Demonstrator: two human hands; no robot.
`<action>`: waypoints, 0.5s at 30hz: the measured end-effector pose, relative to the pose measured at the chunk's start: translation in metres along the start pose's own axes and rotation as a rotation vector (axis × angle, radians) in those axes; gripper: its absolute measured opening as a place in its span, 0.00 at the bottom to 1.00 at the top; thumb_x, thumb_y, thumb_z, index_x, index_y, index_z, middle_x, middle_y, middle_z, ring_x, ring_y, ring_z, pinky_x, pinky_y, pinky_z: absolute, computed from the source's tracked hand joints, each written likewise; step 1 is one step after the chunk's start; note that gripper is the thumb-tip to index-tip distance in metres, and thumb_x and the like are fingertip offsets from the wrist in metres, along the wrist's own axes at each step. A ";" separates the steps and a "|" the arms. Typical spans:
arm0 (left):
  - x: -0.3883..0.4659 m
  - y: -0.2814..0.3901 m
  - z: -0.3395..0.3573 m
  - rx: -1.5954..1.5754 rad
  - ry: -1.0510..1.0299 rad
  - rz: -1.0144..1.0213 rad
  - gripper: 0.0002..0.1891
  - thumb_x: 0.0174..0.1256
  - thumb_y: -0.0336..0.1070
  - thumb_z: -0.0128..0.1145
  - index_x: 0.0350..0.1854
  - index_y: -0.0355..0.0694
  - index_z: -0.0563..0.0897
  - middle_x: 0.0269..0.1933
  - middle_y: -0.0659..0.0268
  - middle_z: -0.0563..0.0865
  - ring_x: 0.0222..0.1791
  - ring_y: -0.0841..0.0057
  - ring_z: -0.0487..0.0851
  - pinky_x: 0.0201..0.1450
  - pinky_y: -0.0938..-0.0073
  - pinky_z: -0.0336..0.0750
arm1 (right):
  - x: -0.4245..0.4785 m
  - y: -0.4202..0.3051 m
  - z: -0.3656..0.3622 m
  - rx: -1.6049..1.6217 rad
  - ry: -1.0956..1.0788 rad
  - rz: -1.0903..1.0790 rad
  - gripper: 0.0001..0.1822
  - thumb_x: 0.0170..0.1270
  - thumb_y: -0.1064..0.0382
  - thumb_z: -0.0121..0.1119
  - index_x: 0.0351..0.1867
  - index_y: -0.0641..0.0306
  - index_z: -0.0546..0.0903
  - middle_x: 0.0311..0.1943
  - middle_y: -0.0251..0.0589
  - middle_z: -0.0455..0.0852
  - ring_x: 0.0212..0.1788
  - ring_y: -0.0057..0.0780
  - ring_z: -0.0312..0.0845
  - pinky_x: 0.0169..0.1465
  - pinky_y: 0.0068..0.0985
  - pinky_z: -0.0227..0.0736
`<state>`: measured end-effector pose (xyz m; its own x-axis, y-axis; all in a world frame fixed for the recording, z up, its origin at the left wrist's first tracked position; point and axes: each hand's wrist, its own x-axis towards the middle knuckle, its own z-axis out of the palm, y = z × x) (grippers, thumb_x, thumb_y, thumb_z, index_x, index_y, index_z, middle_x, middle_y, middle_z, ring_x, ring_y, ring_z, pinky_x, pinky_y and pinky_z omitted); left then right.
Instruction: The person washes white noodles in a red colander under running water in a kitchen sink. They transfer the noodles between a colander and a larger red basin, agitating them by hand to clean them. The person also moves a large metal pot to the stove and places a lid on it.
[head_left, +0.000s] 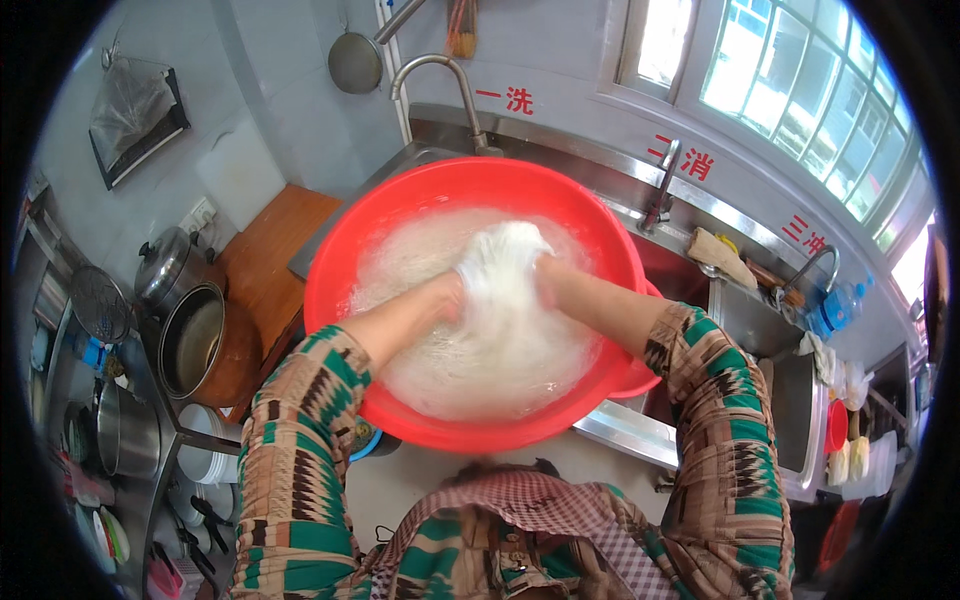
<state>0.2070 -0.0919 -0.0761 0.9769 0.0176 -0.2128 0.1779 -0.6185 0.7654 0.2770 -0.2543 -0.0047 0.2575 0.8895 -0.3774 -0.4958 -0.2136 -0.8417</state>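
A large red plastic basin (465, 435) stands over the steel sink, holding cloudy whitish water (405, 352). Near its middle I grasp a wet white bundle (501, 259) from both sides. My left hand (451, 295) is on its left side and my right hand (547, 281) on its right. Motion blurs the bundle, so I cannot tell whether it is cloth or something softer. Most of my fingers are hidden behind it or in the water. Below the hands the white stuff merges with the cloudy water.
Behind the basin rises a curved steel faucet (442, 64); a second faucet (664, 184) stands right of it. A folded cloth (720, 257) lies on the sink ledge near a plastic bottle (832, 309). To the left, a wooden board (274, 247) adjoins several pots, including a brown pot (240, 352).
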 end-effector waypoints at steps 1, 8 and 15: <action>0.004 0.016 -0.005 -0.055 0.015 0.029 0.41 0.46 0.43 0.74 0.64 0.39 0.70 0.66 0.42 0.60 0.62 0.55 0.70 0.62 0.59 0.71 | -0.005 -0.011 0.001 0.040 0.005 -0.030 0.19 0.65 0.55 0.56 0.51 0.68 0.76 0.44 0.49 0.84 0.43 0.40 0.85 0.43 0.37 0.84; 0.002 0.163 -0.077 -0.253 0.153 0.272 0.37 0.47 0.43 0.73 0.61 0.38 0.72 0.62 0.44 0.65 0.59 0.57 0.73 0.60 0.60 0.72 | -0.057 -0.119 0.022 0.139 -0.062 -0.205 0.13 0.69 0.63 0.51 0.44 0.67 0.82 0.40 0.47 0.88 0.38 0.37 0.87 0.42 0.39 0.85; 0.012 0.284 -0.112 -0.307 0.159 0.499 0.33 0.49 0.42 0.72 0.58 0.37 0.75 0.59 0.45 0.69 0.56 0.59 0.76 0.58 0.60 0.74 | -0.137 -0.219 0.028 0.015 0.120 -0.444 0.15 0.70 0.61 0.52 0.48 0.69 0.83 0.43 0.50 0.87 0.40 0.36 0.88 0.46 0.40 0.85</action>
<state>0.2822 -0.1799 0.2069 0.9527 -0.0841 0.2920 -0.3032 -0.3282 0.8946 0.3265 -0.3182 0.2423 0.5415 0.8404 -0.0246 -0.3280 0.1842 -0.9266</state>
